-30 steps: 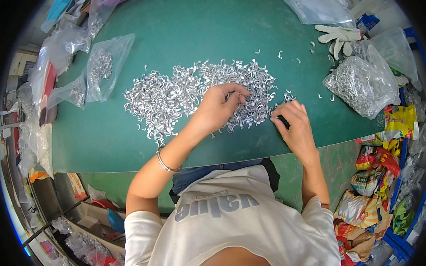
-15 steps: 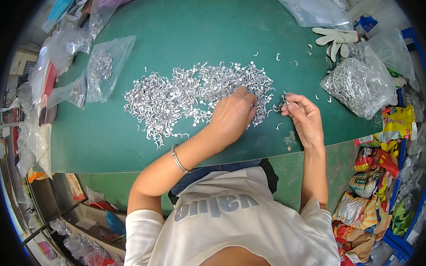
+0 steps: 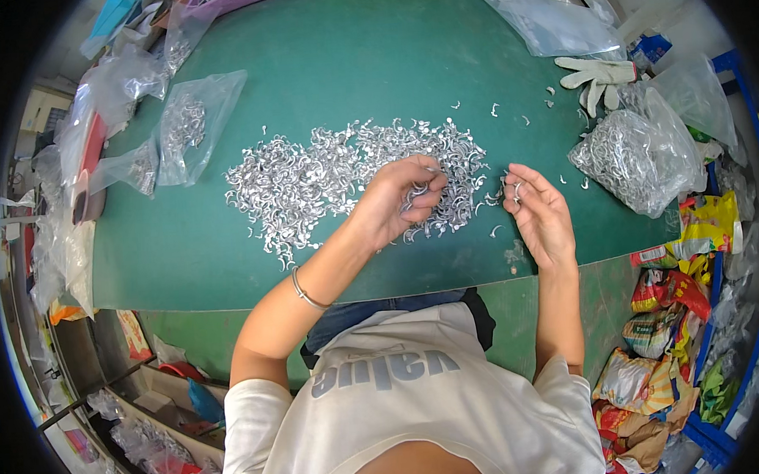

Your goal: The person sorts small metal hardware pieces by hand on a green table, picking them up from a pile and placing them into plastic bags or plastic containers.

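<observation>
On the green worktop (image 3: 355,64), a wide, uneven heap of silvery metal pieces (image 3: 297,181) spreads in front of the person. The left hand (image 3: 397,204) is at the heap's right part, thumb and fingers curled inward; silver bits show within that curl, but I cannot tell whether its grip is clamped on them or they lie behind. Just right of the heap, the right hand (image 3: 545,221) is turned partly upward, its grip pinched at the fingertips on a small curved piece (image 3: 517,192). A few loose pieces lie between this hand and the heap. The metal looks smooth and shiny, most pieces bent into slim hooks or crescents, some with flat round ends. The worktop is matt, with faint scuffs. Toward its right edge sits a crinkled clear plastic bag (image 3: 634,154) bulging with similar pieces, near a pale knitted glove (image 3: 597,77); a rigid metal bangle (image 3: 307,293) circles the left forearm.
</observation>
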A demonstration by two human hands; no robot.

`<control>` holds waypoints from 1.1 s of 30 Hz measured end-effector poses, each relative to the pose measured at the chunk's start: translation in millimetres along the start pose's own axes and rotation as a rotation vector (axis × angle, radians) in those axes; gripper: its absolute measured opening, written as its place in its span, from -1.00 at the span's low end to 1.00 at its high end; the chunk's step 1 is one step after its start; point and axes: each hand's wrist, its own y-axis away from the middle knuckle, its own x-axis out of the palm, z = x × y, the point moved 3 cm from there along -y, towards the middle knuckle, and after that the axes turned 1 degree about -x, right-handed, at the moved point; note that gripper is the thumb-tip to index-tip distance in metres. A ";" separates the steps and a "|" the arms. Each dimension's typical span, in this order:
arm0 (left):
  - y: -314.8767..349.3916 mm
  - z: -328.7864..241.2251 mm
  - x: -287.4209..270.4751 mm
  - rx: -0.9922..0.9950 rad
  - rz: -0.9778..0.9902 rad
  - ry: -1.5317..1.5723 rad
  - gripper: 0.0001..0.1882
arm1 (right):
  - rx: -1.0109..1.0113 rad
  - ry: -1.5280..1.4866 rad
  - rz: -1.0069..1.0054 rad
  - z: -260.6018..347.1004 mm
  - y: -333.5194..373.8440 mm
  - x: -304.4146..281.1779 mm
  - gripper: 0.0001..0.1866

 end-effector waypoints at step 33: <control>16.3 0.9 -4.4 0.551 -0.250 -1.270 -0.89 | -0.227 1.036 -0.021 3.5 -1.5 7.0 -0.89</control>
